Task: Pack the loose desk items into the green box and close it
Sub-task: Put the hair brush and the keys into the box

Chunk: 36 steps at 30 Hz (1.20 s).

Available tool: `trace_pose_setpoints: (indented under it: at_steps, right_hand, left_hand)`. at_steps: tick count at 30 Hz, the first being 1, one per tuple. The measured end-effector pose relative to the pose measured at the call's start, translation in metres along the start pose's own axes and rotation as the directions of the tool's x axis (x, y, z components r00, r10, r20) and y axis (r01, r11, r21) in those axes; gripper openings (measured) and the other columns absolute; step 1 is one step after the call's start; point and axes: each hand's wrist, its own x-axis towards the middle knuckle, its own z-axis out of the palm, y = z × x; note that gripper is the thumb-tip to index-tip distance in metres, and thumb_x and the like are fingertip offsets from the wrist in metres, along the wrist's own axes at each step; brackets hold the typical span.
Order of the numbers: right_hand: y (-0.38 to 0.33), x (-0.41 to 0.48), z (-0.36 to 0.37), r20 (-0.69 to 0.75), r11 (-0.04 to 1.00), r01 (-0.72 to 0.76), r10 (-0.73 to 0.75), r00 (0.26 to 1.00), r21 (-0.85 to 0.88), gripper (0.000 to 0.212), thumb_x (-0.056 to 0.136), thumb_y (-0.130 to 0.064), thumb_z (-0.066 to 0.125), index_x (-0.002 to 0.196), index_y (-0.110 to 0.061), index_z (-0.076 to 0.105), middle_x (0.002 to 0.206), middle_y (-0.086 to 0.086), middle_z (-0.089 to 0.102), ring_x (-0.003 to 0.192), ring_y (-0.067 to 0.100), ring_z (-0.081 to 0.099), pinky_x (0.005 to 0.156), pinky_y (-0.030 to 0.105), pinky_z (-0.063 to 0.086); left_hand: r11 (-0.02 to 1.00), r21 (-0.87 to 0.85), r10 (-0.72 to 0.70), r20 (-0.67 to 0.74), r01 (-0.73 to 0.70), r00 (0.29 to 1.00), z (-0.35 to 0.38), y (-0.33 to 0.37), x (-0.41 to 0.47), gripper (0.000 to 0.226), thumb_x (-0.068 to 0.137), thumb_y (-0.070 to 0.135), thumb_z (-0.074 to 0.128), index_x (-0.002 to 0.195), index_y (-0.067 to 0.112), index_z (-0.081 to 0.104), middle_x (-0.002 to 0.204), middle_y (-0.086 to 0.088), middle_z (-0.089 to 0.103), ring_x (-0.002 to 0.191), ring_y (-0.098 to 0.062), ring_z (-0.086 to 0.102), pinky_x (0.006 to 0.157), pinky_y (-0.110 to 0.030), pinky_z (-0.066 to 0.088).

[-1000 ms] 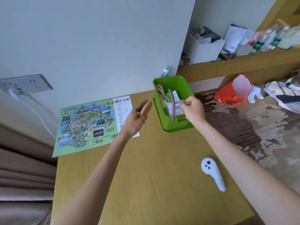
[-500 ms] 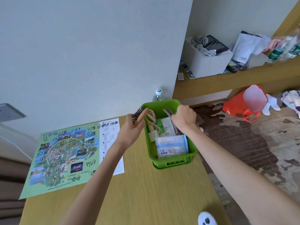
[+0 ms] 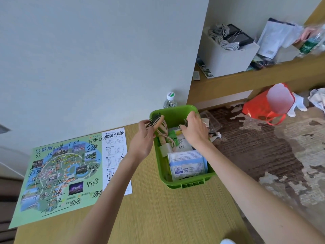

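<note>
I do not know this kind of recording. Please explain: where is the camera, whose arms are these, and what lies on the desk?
No machine here. A person wears a camera on the head, so it looks down at their own arms. The left hand holds a brush at the rim of the green box. The right hand reaches into the box; whether it holds anything, I cannot tell. The box stands on a wooden desk and contains a white packet and other small things. A map lies on the desk beside it.
</note>
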Motion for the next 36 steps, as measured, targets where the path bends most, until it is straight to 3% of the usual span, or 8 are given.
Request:
trace_pose_setpoints:
  at_steps: [3,7,12,17,21,26,31,36]
  right_hand:
    - [0.004,-0.001,-0.007,0.02,0.993,0.102,-0.101,0.995,-0.053,0.023,0.09,-0.005,0.061,0.112,-0.007,0.054,0.117,0.008,0.055,0.096,0.024,0.058,0.067,0.03,0.041]
    - [0.023,-0.017,-0.019,-0.2,0.977,0.207,-0.213,0.956,-0.053,0.026,0.086,0.0,0.062,0.109,-0.009,0.055,0.113,0.006,0.053,0.098,0.021,0.056,0.075,0.03,0.051]
    - [0.056,-0.041,-0.014,-0.2,0.99,0.112,-0.094,0.975,0.082,0.034,0.089,-0.005,0.062,0.121,-0.007,0.051,0.118,0.007,0.054,0.092,0.021,0.061,0.065,0.023,0.045]
    - [0.072,-0.054,0.0,-0.162,0.979,0.146,-0.122,0.979,0.142,0.043,0.094,-0.008,0.057,0.135,-0.012,0.045,0.129,0.004,0.055,0.08,0.02,0.064,0.059,0.023,0.042]
    - [0.075,-0.053,0.001,-0.171,0.975,0.15,-0.122,0.978,0.163,0.044,0.094,-0.009,0.056,0.137,-0.013,0.044,0.126,0.003,0.055,0.084,0.018,0.064,0.061,0.025,0.049]
    - [0.078,-0.054,0.0,-0.147,0.964,0.135,-0.103,0.984,0.23,0.043,0.095,-0.011,0.057,0.136,-0.013,0.045,0.126,0.0,0.059,0.087,0.018,0.064,0.066,0.036,0.057]
    - [0.084,-0.057,0.002,0.041,0.947,-0.02,0.008,0.999,0.32,0.032,0.097,-0.015,0.055,0.128,-0.009,0.049,0.099,0.007,0.064,0.085,0.025,0.064,0.07,0.044,0.055]
    - [0.081,-0.06,-0.003,0.075,0.94,-0.015,-0.011,0.997,0.34,0.015,0.098,-0.012,0.052,0.111,-0.004,0.053,0.083,0.018,0.062,0.07,0.033,0.062,0.065,0.051,0.051]
  left_hand:
    - [1.0,-0.001,0.005,-0.015,-0.005,1.0,0.007,0.005,0.007,0.027,0.104,0.021,0.027,0.126,0.035,0.034,0.13,0.004,0.058,0.094,-0.027,0.059,0.088,-0.043,0.047]
    - [0.997,0.079,-0.006,0.002,0.006,1.0,0.027,0.023,0.019,0.043,0.099,0.01,0.035,0.141,0.013,0.028,0.137,-0.009,0.05,0.11,-0.028,0.057,0.093,-0.046,0.047]
    - [0.991,0.114,-0.051,-0.143,0.067,0.988,0.06,0.054,0.028,0.062,0.081,-0.01,0.039,0.142,0.002,0.028,0.137,-0.019,0.039,0.126,-0.034,0.04,0.103,-0.045,0.038]
    - [0.941,0.198,-0.292,0.065,0.275,0.954,0.089,0.055,0.029,0.045,0.092,0.002,0.04,0.135,-0.006,0.029,0.14,-0.028,0.032,0.13,-0.044,0.035,0.106,-0.05,0.033]
    - [0.882,0.438,-0.234,0.082,0.176,0.969,0.085,0.043,0.027,0.026,0.092,0.009,0.041,0.113,-0.003,0.051,0.134,-0.029,0.044,0.115,-0.041,0.05,0.091,-0.05,0.047]
    - [0.925,0.376,0.073,-0.321,0.056,0.944,0.058,0.028,0.015,0.029,0.09,0.013,0.054,0.119,0.009,0.055,0.116,-0.009,0.055,0.106,-0.025,0.052,0.073,-0.037,0.052]
    - [0.924,0.275,-0.151,-0.377,0.266,0.914,0.048,-0.003,-0.007,0.054,0.082,0.024,0.068,0.125,0.007,0.041,0.124,-0.013,0.045,0.114,-0.031,0.046,0.078,-0.042,0.047]
    - [0.968,0.125,-0.164,-0.331,0.216,0.929,0.05,-0.007,-0.019,0.032,0.086,0.008,0.055,0.116,0.009,0.045,0.09,-0.013,0.065,0.073,-0.032,0.063,0.058,-0.046,0.054]
